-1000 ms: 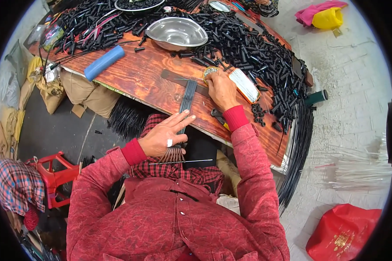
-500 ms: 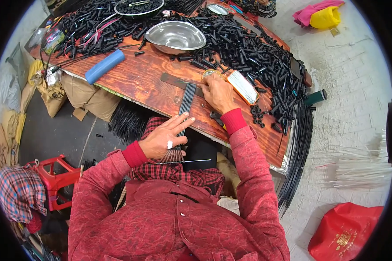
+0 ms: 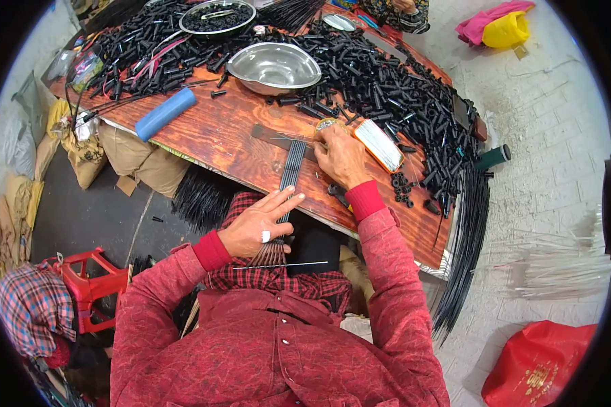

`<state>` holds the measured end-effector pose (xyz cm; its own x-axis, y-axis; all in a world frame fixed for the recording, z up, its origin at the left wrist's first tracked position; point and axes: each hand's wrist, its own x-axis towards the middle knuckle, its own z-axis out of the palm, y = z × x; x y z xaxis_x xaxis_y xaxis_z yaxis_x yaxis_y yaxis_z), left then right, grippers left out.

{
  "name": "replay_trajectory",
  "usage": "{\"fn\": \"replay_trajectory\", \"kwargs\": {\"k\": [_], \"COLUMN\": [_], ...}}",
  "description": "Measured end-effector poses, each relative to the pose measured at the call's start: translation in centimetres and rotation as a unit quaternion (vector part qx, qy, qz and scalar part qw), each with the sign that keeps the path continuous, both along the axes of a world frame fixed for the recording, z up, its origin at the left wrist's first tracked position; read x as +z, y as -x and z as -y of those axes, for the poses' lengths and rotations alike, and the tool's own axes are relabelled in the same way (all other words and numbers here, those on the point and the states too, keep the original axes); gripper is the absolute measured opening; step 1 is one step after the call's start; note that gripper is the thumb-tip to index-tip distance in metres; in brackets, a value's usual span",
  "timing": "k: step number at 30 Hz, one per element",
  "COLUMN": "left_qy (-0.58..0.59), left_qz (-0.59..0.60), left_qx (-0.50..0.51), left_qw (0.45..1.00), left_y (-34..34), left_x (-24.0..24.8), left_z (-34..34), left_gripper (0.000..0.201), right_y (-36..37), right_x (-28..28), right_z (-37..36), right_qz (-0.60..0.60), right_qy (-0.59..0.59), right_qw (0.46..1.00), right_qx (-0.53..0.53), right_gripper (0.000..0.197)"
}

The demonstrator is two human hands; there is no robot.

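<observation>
My left hand (image 3: 256, 227) is closed on a flat row of thin dark rods (image 3: 292, 163), its fingers laid across the top. The upper ends of the rods rest on a dark flat strip (image 3: 268, 134) on the wooden table; their lower ends fan out over my lap, where a thin pale rod (image 3: 309, 263) lies crosswise. White tape wraps one left finger. My right hand (image 3: 343, 159) has its fingertips pinched together at a small round yellowish dish (image 3: 327, 123); anything between them is hidden. Beside it lies an orange-edged case (image 3: 379, 144) with fine pale pieces.
Heaped black tubular parts (image 3: 380, 91) cover the back and right of the table (image 3: 210, 146). A steel bowl (image 3: 275, 66) and a blue cylinder (image 3: 165, 114) stand nearer. Long black rods (image 3: 465, 251) hang by the right edge. Another person's hand (image 3: 406, 7) shows at the back.
The view has shifted slightly, so the table sits lower in the picture. My right fingers stay at the round dish and my left hand stays on the rods.
</observation>
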<state>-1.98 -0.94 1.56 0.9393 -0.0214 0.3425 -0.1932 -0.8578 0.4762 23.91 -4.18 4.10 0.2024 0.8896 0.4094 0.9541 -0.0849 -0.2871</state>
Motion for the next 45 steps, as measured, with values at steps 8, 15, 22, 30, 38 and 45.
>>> {"fn": "replay_trajectory", "kwargs": {"k": [8,15,22,30,38,45], "left_qy": [-0.004,-0.003,-0.014,0.156,0.042,0.022], "left_qz": [-0.006,-0.010,0.006,0.000,-0.030,0.026], "left_qx": [0.004,-0.007,0.005,0.021,0.014,-0.007], "left_qw": [1.000,1.000,1.000,0.987,0.999,0.999], "left_y": [-0.3,-0.1,-0.1,0.0,0.1,-0.3], "left_x": [0.2,-0.1,-0.1,-3.3,-3.0,-1.5], "left_z": [-0.1,-0.2,0.0,-0.8,-0.2,-0.3], "left_gripper": [0.038,0.038,0.037,0.046,0.061,0.052], "right_y": [-0.6,-1.1,-0.3,8.4,13.4,12.8], "right_x": [-0.7,-1.1,0.3,5.8,0.8,1.3], "right_z": [-0.2,0.4,1.5,8.7,10.8,10.2], "right_qz": [0.006,0.021,0.039,-0.319,-0.148,-0.199], "right_qy": [-0.002,-0.014,-0.028,0.229,0.035,0.008], "right_qw": [1.000,1.000,0.999,0.853,0.950,0.940], "right_qx": [0.005,-0.001,-0.002,0.344,0.274,0.277], "right_gripper": [0.010,0.008,0.009,0.060,0.029,0.015]}}
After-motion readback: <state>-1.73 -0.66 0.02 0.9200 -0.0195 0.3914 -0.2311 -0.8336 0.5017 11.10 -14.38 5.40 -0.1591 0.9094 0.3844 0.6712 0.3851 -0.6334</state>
